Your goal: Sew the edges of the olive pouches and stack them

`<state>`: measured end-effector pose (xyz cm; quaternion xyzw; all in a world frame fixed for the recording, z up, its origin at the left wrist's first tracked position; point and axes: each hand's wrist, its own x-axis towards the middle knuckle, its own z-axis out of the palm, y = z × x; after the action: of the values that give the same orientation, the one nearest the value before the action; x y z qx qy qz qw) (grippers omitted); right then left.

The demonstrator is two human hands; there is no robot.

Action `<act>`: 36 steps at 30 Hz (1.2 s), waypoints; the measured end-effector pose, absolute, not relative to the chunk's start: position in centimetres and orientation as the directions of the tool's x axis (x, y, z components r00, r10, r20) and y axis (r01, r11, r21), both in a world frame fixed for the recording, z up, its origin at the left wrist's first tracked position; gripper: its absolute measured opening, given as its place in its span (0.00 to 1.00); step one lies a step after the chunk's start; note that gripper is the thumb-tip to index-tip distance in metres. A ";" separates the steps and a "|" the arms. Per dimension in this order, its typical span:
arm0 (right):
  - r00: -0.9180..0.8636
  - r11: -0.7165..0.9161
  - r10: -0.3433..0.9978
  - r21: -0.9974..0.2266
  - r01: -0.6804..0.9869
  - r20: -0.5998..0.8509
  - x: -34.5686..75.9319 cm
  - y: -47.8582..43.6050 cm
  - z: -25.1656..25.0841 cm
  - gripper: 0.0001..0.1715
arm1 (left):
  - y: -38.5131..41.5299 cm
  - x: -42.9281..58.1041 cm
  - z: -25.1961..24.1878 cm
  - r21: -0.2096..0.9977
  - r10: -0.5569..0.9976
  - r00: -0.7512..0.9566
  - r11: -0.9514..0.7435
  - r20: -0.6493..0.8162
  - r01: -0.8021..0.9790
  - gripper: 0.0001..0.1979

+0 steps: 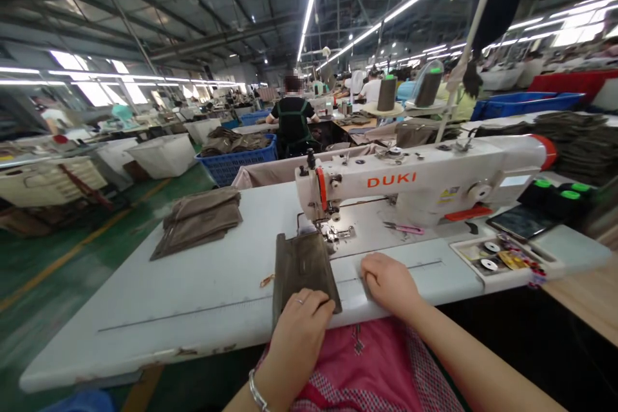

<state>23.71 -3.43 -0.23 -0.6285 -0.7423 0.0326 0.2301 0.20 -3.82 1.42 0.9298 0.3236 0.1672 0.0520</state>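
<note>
A folded piece of olive-brown fabric [304,270] lies on the white sewing table [193,296], its far end just short of the presser foot [333,232] of a white DUKI sewing machine [415,180]. My left hand [299,328] presses on the fabric's near edge, fingers curled over it. My right hand [389,283] rests on the bare tabletop beside the fabric, fingers loosely curled and holding nothing.
A stack of folded fabric [196,222] lies on the table's left. Pink-handled snips [403,228] sit behind the needle area, and a bobbin tray [497,256] lies at right. Beyond stand a blue crate of fabric [236,164] and a co-worker [292,119].
</note>
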 end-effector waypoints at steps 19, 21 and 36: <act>-0.431 0.714 0.674 -0.378 0.589 0.600 19.0 -5.4 -1.5 0.13 | -2.3 -0.6 2.5 0.125 0.476 0.697 -0.861 0.537 0.492 0.16; -0.411 0.707 0.677 -0.386 0.592 0.610 19.0 -5.5 -1.5 0.13 | -2.0 -0.1 2.2 0.077 0.453 0.746 -0.874 0.488 0.481 0.19; -0.415 0.762 0.606 -0.345 0.548 0.679 19.9 -5.7 -1.2 0.13 | -2.6 -0.8 0.4 0.253 0.523 0.714 -0.852 0.465 0.459 0.15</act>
<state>19.92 -5.70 -1.24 -0.3433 -0.8404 0.0345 0.4180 -0.77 -2.60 0.41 0.9239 0.2659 0.2688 0.0597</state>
